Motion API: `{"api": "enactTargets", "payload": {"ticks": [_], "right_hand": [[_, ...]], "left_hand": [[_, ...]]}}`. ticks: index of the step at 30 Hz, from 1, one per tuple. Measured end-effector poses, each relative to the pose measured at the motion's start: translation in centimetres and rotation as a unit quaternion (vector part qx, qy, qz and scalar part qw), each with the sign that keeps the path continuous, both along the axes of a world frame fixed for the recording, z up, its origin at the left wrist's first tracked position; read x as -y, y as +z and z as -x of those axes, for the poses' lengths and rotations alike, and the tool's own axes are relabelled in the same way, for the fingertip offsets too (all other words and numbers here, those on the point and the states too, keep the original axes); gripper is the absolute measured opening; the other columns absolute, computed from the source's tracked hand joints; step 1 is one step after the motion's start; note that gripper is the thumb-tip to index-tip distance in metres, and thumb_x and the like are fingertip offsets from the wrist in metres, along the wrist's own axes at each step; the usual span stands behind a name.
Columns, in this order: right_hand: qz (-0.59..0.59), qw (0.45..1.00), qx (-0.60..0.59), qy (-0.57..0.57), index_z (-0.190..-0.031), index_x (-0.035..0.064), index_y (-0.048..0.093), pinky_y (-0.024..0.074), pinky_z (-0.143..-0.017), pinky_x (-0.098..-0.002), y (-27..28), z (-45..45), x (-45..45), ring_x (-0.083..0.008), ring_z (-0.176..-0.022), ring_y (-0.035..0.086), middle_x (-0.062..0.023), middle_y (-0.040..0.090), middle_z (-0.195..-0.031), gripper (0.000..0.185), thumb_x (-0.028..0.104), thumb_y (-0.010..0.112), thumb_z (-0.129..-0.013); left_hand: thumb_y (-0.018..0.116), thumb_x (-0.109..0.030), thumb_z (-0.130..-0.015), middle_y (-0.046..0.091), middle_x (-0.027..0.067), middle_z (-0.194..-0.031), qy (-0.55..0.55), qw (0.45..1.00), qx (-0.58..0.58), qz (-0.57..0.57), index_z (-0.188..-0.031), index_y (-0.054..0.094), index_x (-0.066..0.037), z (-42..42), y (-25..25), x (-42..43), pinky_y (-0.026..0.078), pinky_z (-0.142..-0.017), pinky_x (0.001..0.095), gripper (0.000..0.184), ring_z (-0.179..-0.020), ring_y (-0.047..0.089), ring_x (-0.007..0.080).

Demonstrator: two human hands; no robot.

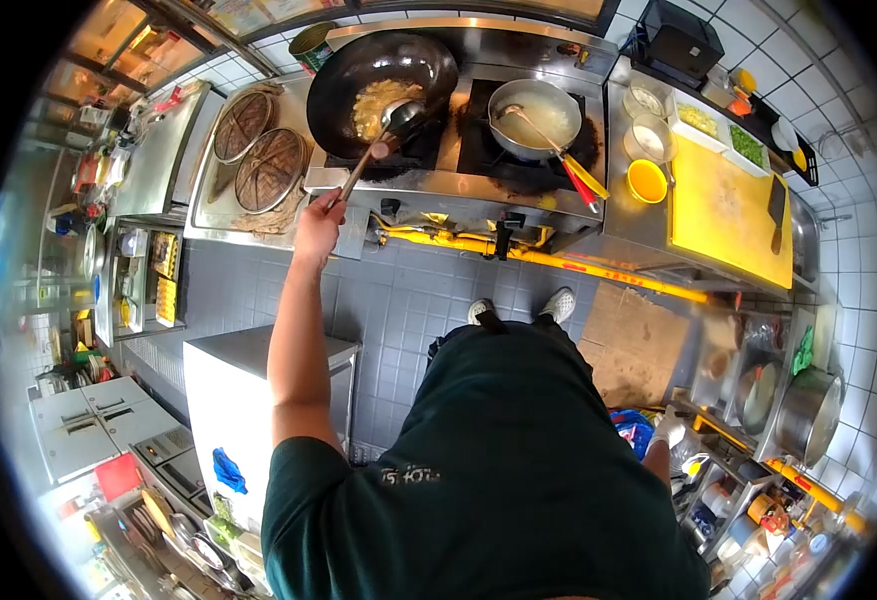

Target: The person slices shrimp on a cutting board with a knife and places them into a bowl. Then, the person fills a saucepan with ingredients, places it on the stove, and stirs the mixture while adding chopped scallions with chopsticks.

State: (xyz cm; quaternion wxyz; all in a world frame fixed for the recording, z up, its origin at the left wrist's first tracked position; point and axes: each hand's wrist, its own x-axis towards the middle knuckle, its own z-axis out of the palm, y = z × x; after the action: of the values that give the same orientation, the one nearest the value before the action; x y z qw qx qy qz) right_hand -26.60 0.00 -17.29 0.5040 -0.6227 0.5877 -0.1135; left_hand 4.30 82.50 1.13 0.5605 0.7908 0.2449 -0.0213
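Observation:
My left hand (316, 230) is closed around the long handle of a ladle (356, 178). The ladle's bowl rests in a large black wok (330, 90), over pale brown food (376, 100) in its middle. On the burner to the right stands a metal pot (572, 118) of cloudy liquid, with a spoon (533, 127) leaning in it and red and yellow handles over its rim. Down at the lower right, beside a blue bag (632, 430), my right hand (670, 430) is partly visible near a shelf; its fingers are too unclear to read.
Two round wire strainers (271, 170) lie left of the wok. A yellow cutting board (723, 215) with a cleaver (776, 212) is on the right counter, near a yellow bowl (646, 181) and trays of chopped food (745, 146). A yellow gas pipe (598, 272) runs below the stove.

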Motion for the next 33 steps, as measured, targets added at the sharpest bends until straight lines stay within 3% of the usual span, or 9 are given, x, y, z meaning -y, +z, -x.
{"api": "enactTargets", "payload": {"ticks": [3, 7, 13, 20, 22, 25, 28, 31, 33], "right_hand": [[0.04, 0.998, -0.034, 0.044, -0.095, -0.0103, 0.065, 0.0591, -0.055, -0.0362, 0.3, -0.4, 0.1, -0.0246, -0.063, 0.07, -0.0184, 0.07, -0.077, 0.039, 0.028, 0.073, -0.092], [0.043, 0.998, 0.017, 0.033, -0.096, -0.0088, 0.065, 0.0582, -0.053, -0.0356, 0.1, -0.1, -0.5, -0.0235, -0.059, 0.07, -0.0159, 0.07, -0.073, 0.038, 0.029, 0.071, -0.093], [0.086, 0.989, -0.074, 0.097, -0.085, -0.0058, 0.066, 0.0551, -0.05, -0.0363, -2.3, 1.2, 0.4, -0.0273, -0.06, 0.072, -0.0159, 0.072, -0.076, 0.041, 0.035, 0.07, -0.09], [0.248, 0.918, -0.258, 0.17, -0.087, -0.007, 0.072, 0.0575, -0.058, -0.0411, -2.3, 3.2, 1.1, -0.025, -0.062, 0.073, -0.0162, 0.075, -0.074, 0.054, 0.046, 0.064, -0.096], [0.19, 0.95, -0.219, 0.113, -0.083, -0.0081, 0.073, 0.0587, -0.062, -0.0414, -0.2, 2.9, -0.8, -0.0268, -0.064, 0.074, -0.018, 0.076, -0.076, 0.061, 0.051, 0.063, -0.096], [0.285, 0.891, -0.322, 0.145, -0.079, -0.0069, 0.074, 0.0589, -0.064, -0.0414, 0.4, 3.0, -1.3, -0.0305, -0.067, 0.075, -0.0188, 0.076, -0.075, 0.062, 0.052, 0.063, -0.096], [0.194, 0.957, -0.193, 0.098, -0.083, -0.0072, 0.074, 0.0585, -0.066, -0.0439, 0.1, 2.8, -1.5, -0.0346, -0.068, 0.075, -0.0206, 0.075, -0.075, 0.061, 0.052, 0.063, -0.096], [0.383, 0.863, -0.265, 0.195, -0.094, -0.0089, 0.072, 0.0586, -0.067, -0.0436, -1.4, 2.2, 1.4, -0.0337, -0.075, 0.076, -0.0242, 0.076, -0.086, 0.061, 0.052, 0.062, -0.096], [0.367, 0.786, -0.334, 0.368, -0.12, 0.0035, 0.068, 0.0569, -0.065, -0.0458, 0.8, 0.1, 1.8, -0.032, -0.078, 0.074, -0.0236, 0.072, -0.09, 0.046, 0.042, 0.071, -0.095]], "left_hand": [[0.065, -0.014, -0.1, 0.064, 0.0025, -0.083, 0.015, 0.997, 0.049, -0.061, -0.142, 0.062, 0.001, -0.4, -0.5, 0.1, 0.043, -0.061, 0.025, 0.045, -0.069, 0.054, 0.0089], [0.066, -0.014, -0.099, 0.074, 0.0129, -0.091, -0.02, 0.974, 0.148, -0.171, -0.141, 0.062, 0.0, -0.8, -1.2, -0.3, 0.055, -0.074, 0.0372, 0.045, -0.084, 0.072, 0.0251], [0.066, -0.013, -0.095, 0.071, 0.0222, -0.107, -0.13, 0.871, 0.162, -0.446, -0.142, 0.064, -0.02, -5.6, 1.1, 0.3, 0.058, -0.081, 0.0482, 0.047, -0.096, 0.069, 0.0445], [0.054, -0.011, -0.099, 0.068, 0.0172, -0.099, -0.191, 0.775, 0.029, -0.602, -0.149, 0.057, -0.03, -6.8, -0.1, -1.4, 0.059, -0.077, 0.0487, 0.054, -0.091, 0.073, 0.036], [0.056, -0.011, -0.098, 0.068, 0.0173, -0.099, -0.169, 0.792, 0.05, -0.585, -0.149, 0.057, -0.03, -6.0, -1.1, -3.1, 0.059, -0.076, 0.048, 0.055, -0.091, 0.073, 0.0358], [0.061, -0.013, -0.097, 0.069, 0.0183, -0.103, -0.117, 0.831, 0.085, -0.537, -0.146, 0.06, -0.026, -5.5, -2.7, -4.4, 0.058, -0.08, 0.0495, 0.05, -0.092, 0.071, 0.0394], [0.062, -0.015, -0.098, 0.072, 0.0214, -0.112, -0.05, 0.895, 0.091, -0.434, -0.143, 0.063, -0.02, -5.6, -3.9, -4.0, 0.057, -0.088, 0.0499, 0.045, -0.101, 0.07, 0.0414], [0.062, -0.015, -0.099, 0.071, 0.0247, -0.122, -0.01, 0.954, 0.035, -0.297, -0.141, 0.064, -0.013, -5.7, -4.2, -2.7, 0.054, -0.096, 0.0473, 0.042, -0.112, 0.069, 0.0412], [0.062, -0.014, -0.099, 0.069, 0.026, -0.126, -0.03, 0.968, 0.092, -0.234, -0.141, 0.064, -0.01, -5.6, -5.3, -3.0, 0.054, -0.099, 0.0442, 0.042, -0.118, 0.067, 0.0402]]}}
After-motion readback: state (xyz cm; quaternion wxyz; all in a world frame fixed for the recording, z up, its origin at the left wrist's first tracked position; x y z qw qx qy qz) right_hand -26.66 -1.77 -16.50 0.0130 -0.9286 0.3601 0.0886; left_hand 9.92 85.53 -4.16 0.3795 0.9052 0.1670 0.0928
